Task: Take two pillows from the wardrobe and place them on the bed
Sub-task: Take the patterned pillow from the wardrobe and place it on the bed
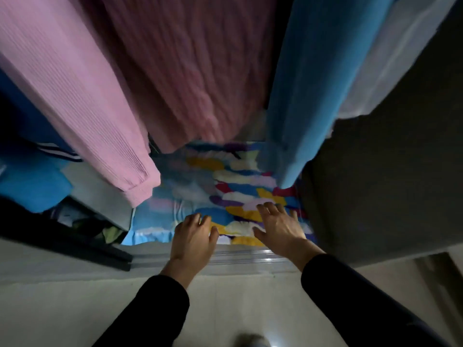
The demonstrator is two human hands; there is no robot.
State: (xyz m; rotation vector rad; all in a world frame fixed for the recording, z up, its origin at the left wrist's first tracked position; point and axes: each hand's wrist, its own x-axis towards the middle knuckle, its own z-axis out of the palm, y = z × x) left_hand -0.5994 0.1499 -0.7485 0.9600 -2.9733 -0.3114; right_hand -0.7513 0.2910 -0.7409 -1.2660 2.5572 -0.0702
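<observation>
Sleeves: mine, bottom of frame, reaching in.
Grip: left hand [193, 236] and right hand [278, 226] both spread, holding nothing.
Pillow [225, 186]: colourful, centre frame, wardrobe floor under hanging clothes [82, 101].
Progress: barely started, I'd say; no bed visible.

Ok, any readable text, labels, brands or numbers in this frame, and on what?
None can be read.
The pillow under both hands shows only coloured patches, no lettering.
The hanging clothes show no legible tags.
The white stripes on the dark blue garment at left are plain bands, not text.
</observation>
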